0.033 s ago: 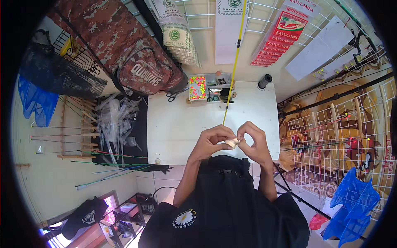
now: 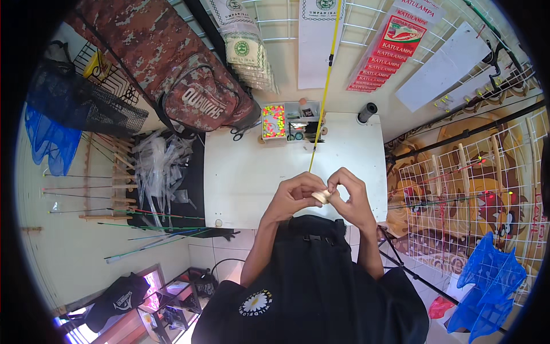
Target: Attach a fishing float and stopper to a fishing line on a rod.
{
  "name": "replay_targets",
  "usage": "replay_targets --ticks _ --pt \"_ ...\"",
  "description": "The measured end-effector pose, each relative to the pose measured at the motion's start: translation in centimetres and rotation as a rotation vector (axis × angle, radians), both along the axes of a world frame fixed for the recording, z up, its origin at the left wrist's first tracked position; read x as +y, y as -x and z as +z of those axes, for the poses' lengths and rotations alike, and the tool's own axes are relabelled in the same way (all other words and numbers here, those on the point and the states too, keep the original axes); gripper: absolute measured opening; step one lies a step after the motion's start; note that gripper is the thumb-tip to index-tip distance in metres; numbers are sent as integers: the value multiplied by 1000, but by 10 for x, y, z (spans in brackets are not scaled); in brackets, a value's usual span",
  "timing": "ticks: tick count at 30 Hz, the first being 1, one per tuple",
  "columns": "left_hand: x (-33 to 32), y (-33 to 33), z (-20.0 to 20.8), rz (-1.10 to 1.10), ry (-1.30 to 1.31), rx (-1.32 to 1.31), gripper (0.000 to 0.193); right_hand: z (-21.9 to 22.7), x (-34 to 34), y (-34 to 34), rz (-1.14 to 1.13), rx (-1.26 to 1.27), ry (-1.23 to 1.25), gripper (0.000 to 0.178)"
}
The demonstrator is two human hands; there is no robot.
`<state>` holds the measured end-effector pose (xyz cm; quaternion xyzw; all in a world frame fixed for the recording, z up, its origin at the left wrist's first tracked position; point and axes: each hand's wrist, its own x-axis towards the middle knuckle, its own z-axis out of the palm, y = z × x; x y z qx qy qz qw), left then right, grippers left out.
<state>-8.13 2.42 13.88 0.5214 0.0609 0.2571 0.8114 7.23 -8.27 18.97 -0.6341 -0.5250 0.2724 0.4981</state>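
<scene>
Just above the table's near edge, my left hand point(image 2: 292, 198) pinches a small cream-coloured, spool-like piece point(image 2: 321, 197) between thumb and fingers. My right hand point(image 2: 354, 198) meets it from the other side, thumb and forefinger closed in a pinch at the piece's right edge. Whatever lies between the right fingertips is too small to make out. A yellow fishing rod point(image 2: 328, 74) reaches down from the top, its lower end close to the fingers of my left hand. Both hands are over the white table point(image 2: 252, 183).
At the table's back stand a box of bright floats point(image 2: 273, 121) and a grey organizer point(image 2: 295, 112). Scissors point(image 2: 236, 134) lie left of them; a dark cylinder point(image 2: 366, 112) stands at the back right corner. Clear plastic sleeves point(image 2: 160, 172) heap on the left, and a wire rack point(image 2: 458, 200) holds rods on the right.
My right hand has shifted very slightly to the left, and its fingertips have turned a little against the cream-coloured piece. The left hand stays almost where it was.
</scene>
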Motion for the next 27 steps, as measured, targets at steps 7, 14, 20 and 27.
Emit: replay_targets --ticks 7,14,20,27 --pt "-11 -10 0 117 58 60 29 -3 3 12 -84 3 108 4" --pt "-2 3 0 89 277 211 29 -24 -2 2 -25 126 101 6" --pt "1 6 -5 28 172 125 32 -36 -4 4 -31 188 95 11" --pt "10 16 -22 181 358 196 31 -28 -7 9 -132 72 -88 7"
